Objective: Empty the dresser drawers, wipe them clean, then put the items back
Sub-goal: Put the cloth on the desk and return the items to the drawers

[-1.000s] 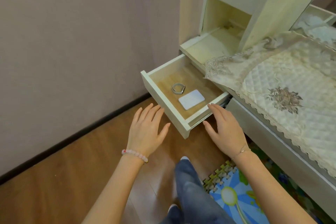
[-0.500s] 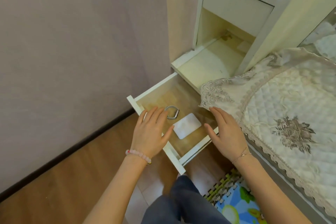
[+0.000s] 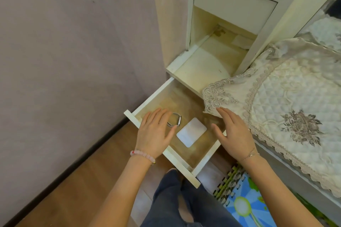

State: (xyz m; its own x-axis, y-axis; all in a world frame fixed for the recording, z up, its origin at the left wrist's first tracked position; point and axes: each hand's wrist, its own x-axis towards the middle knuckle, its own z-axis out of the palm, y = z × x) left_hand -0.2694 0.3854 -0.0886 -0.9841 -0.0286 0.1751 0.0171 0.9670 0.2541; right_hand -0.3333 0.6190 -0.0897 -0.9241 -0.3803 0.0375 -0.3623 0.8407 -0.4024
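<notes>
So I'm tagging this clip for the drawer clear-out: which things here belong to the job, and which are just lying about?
Job in hand: open drawer; silver band and white card inside it; left hand over the band; right hand.
Lying about: lace cloth; foam play mat.

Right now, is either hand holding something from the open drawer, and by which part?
Nothing is held. The left hand, fingers straight, is over the metal loop, hiding part of it; the right hand is open above the drawer.
</notes>
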